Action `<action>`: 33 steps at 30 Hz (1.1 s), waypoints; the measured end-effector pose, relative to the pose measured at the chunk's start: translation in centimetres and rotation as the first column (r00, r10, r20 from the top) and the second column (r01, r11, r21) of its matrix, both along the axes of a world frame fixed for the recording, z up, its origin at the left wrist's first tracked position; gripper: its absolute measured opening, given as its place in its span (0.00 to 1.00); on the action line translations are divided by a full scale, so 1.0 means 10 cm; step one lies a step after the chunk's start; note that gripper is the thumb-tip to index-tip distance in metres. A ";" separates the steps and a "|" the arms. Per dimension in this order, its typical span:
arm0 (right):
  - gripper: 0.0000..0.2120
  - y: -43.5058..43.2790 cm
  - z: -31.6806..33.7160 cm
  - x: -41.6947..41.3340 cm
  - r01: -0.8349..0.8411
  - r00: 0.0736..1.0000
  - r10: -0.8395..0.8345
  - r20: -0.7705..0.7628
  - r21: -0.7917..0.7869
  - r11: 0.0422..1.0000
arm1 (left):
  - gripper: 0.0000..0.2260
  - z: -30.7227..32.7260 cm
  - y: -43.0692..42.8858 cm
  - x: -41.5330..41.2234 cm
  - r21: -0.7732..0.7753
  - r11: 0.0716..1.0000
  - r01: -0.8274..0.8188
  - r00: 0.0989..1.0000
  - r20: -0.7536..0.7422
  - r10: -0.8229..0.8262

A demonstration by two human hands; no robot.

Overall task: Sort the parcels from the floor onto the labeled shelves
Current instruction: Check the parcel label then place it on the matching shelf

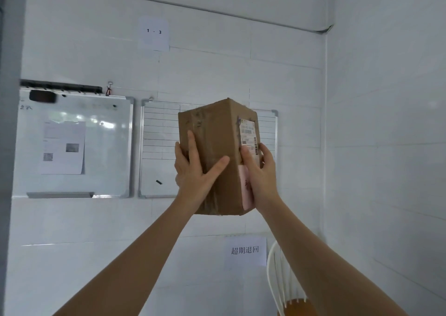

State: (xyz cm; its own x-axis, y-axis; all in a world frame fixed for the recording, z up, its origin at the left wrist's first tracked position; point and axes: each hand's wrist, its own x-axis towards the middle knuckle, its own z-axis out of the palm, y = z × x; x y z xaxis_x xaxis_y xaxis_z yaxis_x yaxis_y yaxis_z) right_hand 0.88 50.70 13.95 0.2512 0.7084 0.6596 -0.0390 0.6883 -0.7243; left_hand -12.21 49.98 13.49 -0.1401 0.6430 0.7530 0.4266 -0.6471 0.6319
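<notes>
I have the cardboard parcel (217, 156) up at head height in front of the white tiled wall, held on end between both hands, with the lined whiteboard (159, 146) behind it; my left hand (193, 168) is spread flat on the taped brown face, fingers wide, and my right hand (260, 171) presses the opposite face, just below the shipping label (247, 132) and over a pink sticker (246, 187); both are clamped on the box, palms squeezing inward. No shelf shows here, only a paper sign reading 1 - 3 (154, 32) higher on the wall. I judge the box stiff and fairly light, since it sits high on palm pressure alone; the glossy tape may be slick, so I would rather hold bare cardboard near the lower corners; contents unknown, so I treat it as fragile.
</notes>
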 end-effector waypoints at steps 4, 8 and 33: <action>0.29 0.00 -0.04 0.03 0.198 0.980 -0.198 -0.033 0.023 0.980 | 0.52 0.05 0.00 0.15 -0.134 0.991 0.027 0.996 0.085 -0.015; 0.31 -0.03 -0.03 0.08 0.272 0.960 -0.275 0.058 0.055 0.961 | 0.49 0.11 0.05 0.16 -0.107 0.959 0.262 0.919 0.331 -0.214; 0.24 0.20 -0.31 0.36 -0.363 0.927 0.365 0.082 -0.041 0.931 | 0.22 -0.09 0.16 0.01 -0.077 0.754 0.653 0.694 0.459 -0.554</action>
